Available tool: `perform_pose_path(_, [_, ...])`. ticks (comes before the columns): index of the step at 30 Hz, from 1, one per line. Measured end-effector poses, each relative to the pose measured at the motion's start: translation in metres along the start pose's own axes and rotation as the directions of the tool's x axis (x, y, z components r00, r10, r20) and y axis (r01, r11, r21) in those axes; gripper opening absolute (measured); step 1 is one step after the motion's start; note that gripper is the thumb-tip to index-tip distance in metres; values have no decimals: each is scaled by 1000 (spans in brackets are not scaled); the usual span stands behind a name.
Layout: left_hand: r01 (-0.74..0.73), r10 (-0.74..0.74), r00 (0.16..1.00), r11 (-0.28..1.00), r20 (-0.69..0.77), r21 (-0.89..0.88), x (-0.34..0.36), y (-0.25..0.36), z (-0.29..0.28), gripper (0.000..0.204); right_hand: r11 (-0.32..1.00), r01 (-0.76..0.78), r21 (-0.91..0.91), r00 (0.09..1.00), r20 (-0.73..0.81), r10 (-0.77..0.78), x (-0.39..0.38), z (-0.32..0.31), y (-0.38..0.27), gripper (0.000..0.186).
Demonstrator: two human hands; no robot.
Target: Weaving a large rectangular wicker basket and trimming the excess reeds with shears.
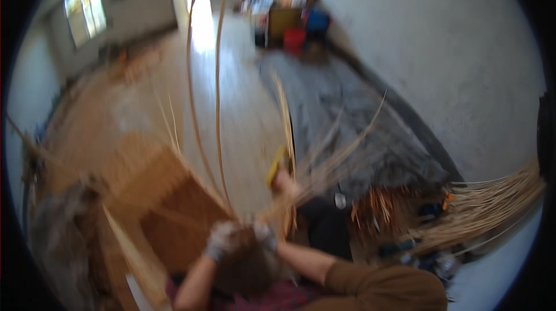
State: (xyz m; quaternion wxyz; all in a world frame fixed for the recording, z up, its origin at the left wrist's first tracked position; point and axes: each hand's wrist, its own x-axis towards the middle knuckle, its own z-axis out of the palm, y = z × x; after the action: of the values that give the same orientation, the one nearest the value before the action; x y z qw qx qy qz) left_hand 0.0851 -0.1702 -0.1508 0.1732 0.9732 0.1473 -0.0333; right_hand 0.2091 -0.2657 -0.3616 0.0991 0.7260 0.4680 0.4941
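Observation:
My left hand (221,240), in a pale glove, is closed at the gathered ends of long cane strips. My right hand (266,237), also gloved, is closed close beside it on the same work. Two long cane strips (218,79) rise from between the hands toward the far doorway. More pale strips (341,154) fan out to the right, smeared by motion. Below and between the hands is a brownish, blurred mass (249,264) whose kind I cannot make out. My fingers are blurred, so the exact grip is unclear.
A wooden box (179,218) stands left of my hands, with grey cloth (63,235) beyond it. A grey sheet (330,114) covers the floor at right. A large bundle of cane (492,206) lies far right. Near the back wall is a red bucket (294,40).

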Motion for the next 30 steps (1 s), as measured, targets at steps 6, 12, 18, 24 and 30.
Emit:
perform_pose_path(6, [-50, 16, 979, 985, -202, -167, 10, -9, -12, 46, 370, -706, 604, 604, 786, -130, 15, -29, 113, 25])
perform_pose_path(12, [15, -43, 993, 970, -109, -244, -5, -15, 2, 55, 218, -332, 918, 940, 341, -4, 62, -82, 193, 22])
perform_pose_path(18, [30, -106, 972, 941, -209, -337, 2, 6, 9, 42, 436, -298, 849, 900, 403, -169, 49, -53, 206, 20])
perform_pose_path(24, [155, -329, 924, 786, -193, -598, 5, 24, 17, 29, 447, -186, 875, 982, 185, 47, 107, -38, 206, 18])
perform_pose_path(30, [211, -424, 877, 762, -226, -612, 9, 26, 20, 25, -412, -900, 142, 278, 915, -291, 48, -52, 176, 30])
